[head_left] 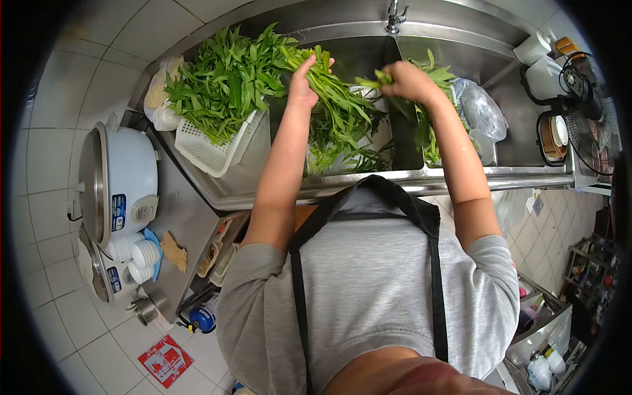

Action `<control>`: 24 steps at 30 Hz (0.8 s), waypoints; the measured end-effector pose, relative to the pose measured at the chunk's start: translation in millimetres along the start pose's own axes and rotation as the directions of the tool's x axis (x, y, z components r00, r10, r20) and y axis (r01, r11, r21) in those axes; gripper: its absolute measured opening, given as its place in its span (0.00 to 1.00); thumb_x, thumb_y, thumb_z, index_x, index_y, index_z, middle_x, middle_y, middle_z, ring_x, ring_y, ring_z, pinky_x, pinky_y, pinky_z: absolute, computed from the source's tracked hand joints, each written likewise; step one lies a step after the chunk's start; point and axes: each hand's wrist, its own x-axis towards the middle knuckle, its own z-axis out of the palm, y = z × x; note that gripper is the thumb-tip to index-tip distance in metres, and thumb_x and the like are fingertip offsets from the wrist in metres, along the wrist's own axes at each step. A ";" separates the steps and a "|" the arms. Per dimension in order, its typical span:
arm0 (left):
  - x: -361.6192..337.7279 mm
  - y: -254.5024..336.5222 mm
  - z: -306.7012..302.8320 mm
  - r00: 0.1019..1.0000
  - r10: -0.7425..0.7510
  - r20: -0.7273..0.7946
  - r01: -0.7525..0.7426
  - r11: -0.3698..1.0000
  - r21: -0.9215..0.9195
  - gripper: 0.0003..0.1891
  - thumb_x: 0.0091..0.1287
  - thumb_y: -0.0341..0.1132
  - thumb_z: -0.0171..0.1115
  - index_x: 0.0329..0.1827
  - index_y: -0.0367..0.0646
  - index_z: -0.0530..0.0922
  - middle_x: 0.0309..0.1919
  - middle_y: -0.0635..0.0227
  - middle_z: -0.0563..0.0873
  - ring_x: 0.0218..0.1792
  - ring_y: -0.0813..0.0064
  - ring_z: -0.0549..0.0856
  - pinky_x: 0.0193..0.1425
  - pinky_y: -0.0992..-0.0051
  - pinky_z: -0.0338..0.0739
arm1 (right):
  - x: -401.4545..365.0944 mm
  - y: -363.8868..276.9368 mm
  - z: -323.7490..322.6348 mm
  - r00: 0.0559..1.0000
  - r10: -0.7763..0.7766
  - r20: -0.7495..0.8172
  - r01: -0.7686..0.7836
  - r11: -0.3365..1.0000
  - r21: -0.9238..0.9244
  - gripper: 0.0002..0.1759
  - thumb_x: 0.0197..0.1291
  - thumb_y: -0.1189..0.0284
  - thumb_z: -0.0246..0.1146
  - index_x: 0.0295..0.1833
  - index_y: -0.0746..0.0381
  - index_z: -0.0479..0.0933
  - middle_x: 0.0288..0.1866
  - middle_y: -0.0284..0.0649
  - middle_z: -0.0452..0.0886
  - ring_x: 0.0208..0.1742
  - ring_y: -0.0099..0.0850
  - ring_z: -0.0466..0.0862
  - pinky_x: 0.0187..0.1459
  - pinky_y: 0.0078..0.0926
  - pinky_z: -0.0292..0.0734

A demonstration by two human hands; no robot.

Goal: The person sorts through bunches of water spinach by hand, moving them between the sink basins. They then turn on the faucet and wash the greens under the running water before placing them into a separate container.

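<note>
Over the left basin of a steel sink (pixel 355 55), my left hand (pixel 304 85) is closed around a bunch of water spinach (pixel 339 97), stems up and leaves trailing down to the right. My right hand (pixel 406 81), a little blurred, grips a few green stems (pixel 372 81) above the divider between the basins. More loose greens (pixel 322 145) lie in the basin under my hands. Left of my left hand, a large leafy heap (pixel 230 82) fills a white perforated basket (pixel 227 157). Further greens (pixel 432 146) lie in the right basin, partly hidden by my right forearm.
A tap (pixel 394 18) stands at the sink's back edge. Clear plastic bags (pixel 480 108) sit in the right basin. At far right is a black fan (pixel 588 99). To the left, a large rice cooker (pixel 122 184) and stacked white bowls (pixel 141 253) stand on a steel counter.
</note>
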 end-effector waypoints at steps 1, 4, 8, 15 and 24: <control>1.5 1.4 -4.2 0.997 -0.005 0.071 0.007 0.999 -0.035 0.14 0.58 0.39 0.59 0.44 0.41 0.74 0.39 0.62 0.80 0.44 0.65 0.80 0.43 0.67 0.75 | -5.9 8.0 7.1 0.992 -0.085 0.088 0.090 0.994 -0.060 0.21 0.41 0.66 0.65 0.44 0.62 0.78 0.35 0.50 0.80 0.40 0.45 0.79 0.44 0.36 0.73; 2.5 2.0 -12.0 0.988 -0.015 0.152 0.033 0.993 -0.115 0.13 0.60 0.39 0.55 0.46 0.46 0.74 0.49 0.63 0.76 0.56 0.56 0.72 0.54 0.56 0.67 | -9.7 11.9 14.6 0.981 -0.162 0.106 0.169 0.984 -0.057 0.20 0.41 0.68 0.66 0.44 0.61 0.78 0.36 0.50 0.80 0.39 0.45 0.79 0.42 0.36 0.73; 0.6 -2.0 -2.2 0.966 -0.028 0.255 0.080 0.977 -0.195 0.15 0.58 0.38 0.56 0.49 0.48 0.74 0.53 0.63 0.74 0.60 0.54 0.69 0.56 0.54 0.65 | 3.8 -16.6 22.9 0.992 -0.121 -0.027 0.123 0.988 0.097 0.17 0.43 0.64 0.65 0.40 0.58 0.79 0.33 0.50 0.79 0.37 0.45 0.80 0.40 0.37 0.73; 3.3 -13.6 10.9 0.955 0.007 0.297 0.070 0.967 -0.247 0.15 0.58 0.35 0.55 0.47 0.42 0.74 0.53 0.56 0.74 0.59 0.46 0.68 0.64 0.52 0.60 | 33.5 -32.7 69.4 0.941 -0.068 -0.332 0.112 0.987 0.116 0.14 0.45 0.61 0.64 0.38 0.55 0.80 0.27 0.49 0.79 0.31 0.46 0.79 0.37 0.41 0.74; 4.7 -11.8 8.5 0.998 -0.039 0.045 0.033 0.993 0.115 0.13 0.54 0.35 0.66 0.41 0.42 0.76 0.35 0.66 0.81 0.36 0.73 0.81 0.41 0.71 0.76 | 37.0 -9.0 41.7 0.976 -0.021 -0.217 0.047 0.992 0.117 0.15 0.43 0.63 0.64 0.38 0.58 0.81 0.28 0.50 0.79 0.33 0.45 0.80 0.39 0.36 0.74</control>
